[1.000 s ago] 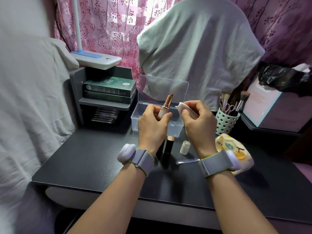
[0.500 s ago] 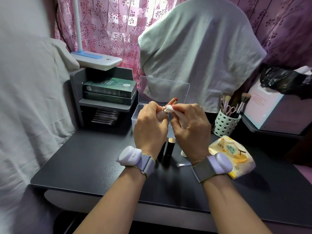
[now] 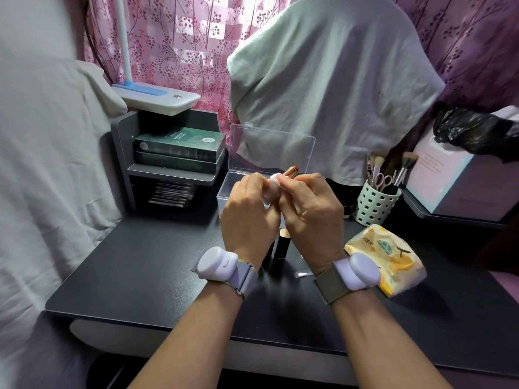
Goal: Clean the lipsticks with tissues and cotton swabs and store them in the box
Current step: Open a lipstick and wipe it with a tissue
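Since a second ago the right hand (image 3: 309, 211) has brought its white tissue (image 3: 273, 188) from beside the lipstick (image 3: 290, 172) onto the tube, and both hands have closed together above the clear plastic box (image 3: 224, 192).

The left hand (image 3: 248, 217) is curled around the lower part of the lipstick, which tilts up and to the right, so only the gold sleeve and the red tip show above the fingers. Tilted this way, the exposed end probably sits clear of the palm and easy to reach for wiping. Just right of it, the tissue is bunched against the tube where the hands meet. The right hand pinches that wad with thumb and fingers curled tight, pressing it onto the casing below the red tip; this looks like wiping in progress.

Below the hands, a dark lipstick tube (image 3: 282, 245) stands on the black desk (image 3: 140, 262), waiting its turn. The box stands open behind, lid up, ready to receive. Further right lies the tissue pack (image 3: 393, 254).
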{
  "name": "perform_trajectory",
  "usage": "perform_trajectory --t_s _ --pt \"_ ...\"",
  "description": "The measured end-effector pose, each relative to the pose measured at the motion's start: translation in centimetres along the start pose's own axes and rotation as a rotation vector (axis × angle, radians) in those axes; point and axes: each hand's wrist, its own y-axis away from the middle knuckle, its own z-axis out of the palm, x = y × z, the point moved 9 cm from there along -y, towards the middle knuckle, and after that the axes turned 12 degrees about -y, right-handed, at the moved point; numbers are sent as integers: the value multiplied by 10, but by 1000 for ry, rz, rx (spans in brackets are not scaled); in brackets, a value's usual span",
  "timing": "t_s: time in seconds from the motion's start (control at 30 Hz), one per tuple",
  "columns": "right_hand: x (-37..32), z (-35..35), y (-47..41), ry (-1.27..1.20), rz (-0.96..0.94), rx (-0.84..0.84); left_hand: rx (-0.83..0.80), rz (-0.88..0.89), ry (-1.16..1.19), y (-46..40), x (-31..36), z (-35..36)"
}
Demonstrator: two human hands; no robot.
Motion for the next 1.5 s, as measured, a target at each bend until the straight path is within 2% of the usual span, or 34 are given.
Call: perform_trajectory --t_s 0.2,0.5,0.77,1.03,1.3,1.5 --pt "7 -7 -9 39 53 55 -32 2 1 0 0 3" --pt "0 2 -3 -37 79 -21 -38 -79 97 1 -10 6" --pt "7 -4 -12 36 103 48 -67 -117 126 3 -13 9" --pt "-1 4 -2 -32 89 -39 -73 -180 183 2 -19 7" --pt "7 -2 -13 1 142 51 -93 -197 179 5 -19 8" --pt "-4 4 0 -64 81 -33 -113 -242 202 5 -21 7"
